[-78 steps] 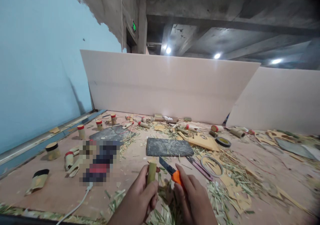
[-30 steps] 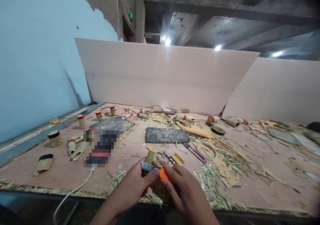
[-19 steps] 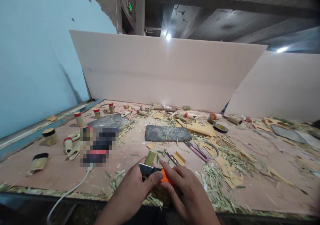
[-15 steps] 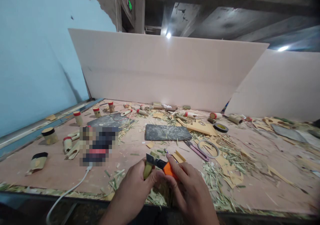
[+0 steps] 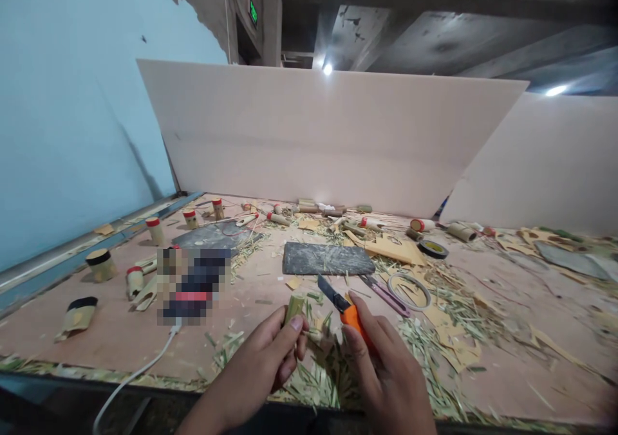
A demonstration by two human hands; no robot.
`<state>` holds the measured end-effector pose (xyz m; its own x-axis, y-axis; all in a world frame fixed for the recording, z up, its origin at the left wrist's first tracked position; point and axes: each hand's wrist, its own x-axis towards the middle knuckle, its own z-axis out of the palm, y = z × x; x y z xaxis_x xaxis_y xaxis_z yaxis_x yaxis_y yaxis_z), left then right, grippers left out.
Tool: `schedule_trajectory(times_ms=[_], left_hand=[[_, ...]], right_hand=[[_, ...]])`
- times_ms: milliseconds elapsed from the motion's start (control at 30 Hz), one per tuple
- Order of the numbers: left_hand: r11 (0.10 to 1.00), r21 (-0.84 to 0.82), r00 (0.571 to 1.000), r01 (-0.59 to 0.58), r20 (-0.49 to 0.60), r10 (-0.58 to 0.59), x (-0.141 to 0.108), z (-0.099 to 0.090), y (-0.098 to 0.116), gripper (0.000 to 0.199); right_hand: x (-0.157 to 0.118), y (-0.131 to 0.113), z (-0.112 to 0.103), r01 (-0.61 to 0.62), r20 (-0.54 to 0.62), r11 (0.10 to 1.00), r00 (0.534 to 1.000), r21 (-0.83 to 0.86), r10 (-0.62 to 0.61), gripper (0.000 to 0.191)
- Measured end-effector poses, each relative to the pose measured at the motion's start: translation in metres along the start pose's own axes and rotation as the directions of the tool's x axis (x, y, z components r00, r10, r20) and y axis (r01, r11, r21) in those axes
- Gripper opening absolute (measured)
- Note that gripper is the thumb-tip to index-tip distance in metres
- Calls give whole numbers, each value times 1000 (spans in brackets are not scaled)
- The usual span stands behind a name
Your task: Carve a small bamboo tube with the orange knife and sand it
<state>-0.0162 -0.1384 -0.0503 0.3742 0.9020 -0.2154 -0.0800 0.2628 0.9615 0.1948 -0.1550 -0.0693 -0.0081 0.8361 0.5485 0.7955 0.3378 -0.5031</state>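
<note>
My left hand [image 5: 273, 351] is closed around a short green bamboo piece [image 5: 295, 307], whose upper end sticks out above the thumb. In my right hand [image 5: 389, 358] is a utility knife with an orange handle [image 5: 355, 321]. Its dark blade [image 5: 331, 292] points up and to the left, apart from the bamboo. Green shavings [image 5: 333, 383] are heaped on the table below and between both hands. A dark grey flat stone [image 5: 328, 259] lies just beyond the knife tip.
A pink cutter [image 5: 389, 295], a pale tape ring [image 5: 409, 290] and a black tape roll [image 5: 433, 249] lie to the right. Several capped bamboo tubes [image 5: 155, 231] stand at left, near a blurred-out object with a white cable [image 5: 140, 374]. A pale board [image 5: 333, 139] rises behind.
The blade has come away from the bamboo as my right hand moved right. My left hand now holds the bamboo more upright, its end showing.
</note>
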Motion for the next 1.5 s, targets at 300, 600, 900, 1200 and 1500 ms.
schedule_trajectory(times_ms=[300,600,900,1200,1500], left_hand=[[998,-66,990,-8,141,17,-3,-5,5,39],[993,-113,997,-31,73,39,0,-5,2,43],[965,252,986,-73,-125,107,4,2,-2,52],[866,496,933,-64,-277,228,4,9,-4,51],[988,143,998,-65,9,64,6,0,0,40]], right_hand=[[0,1,-1,78,84,996,993,38,-81,45],[-1,2,-1,203,187,979,962,-13,-197,41],[-2,3,3,263,207,963,947,-63,-245,44],[1,4,4,107,60,992,993,-62,-103,47],[-1,2,5,56,12,994,998,-98,-55,48]])
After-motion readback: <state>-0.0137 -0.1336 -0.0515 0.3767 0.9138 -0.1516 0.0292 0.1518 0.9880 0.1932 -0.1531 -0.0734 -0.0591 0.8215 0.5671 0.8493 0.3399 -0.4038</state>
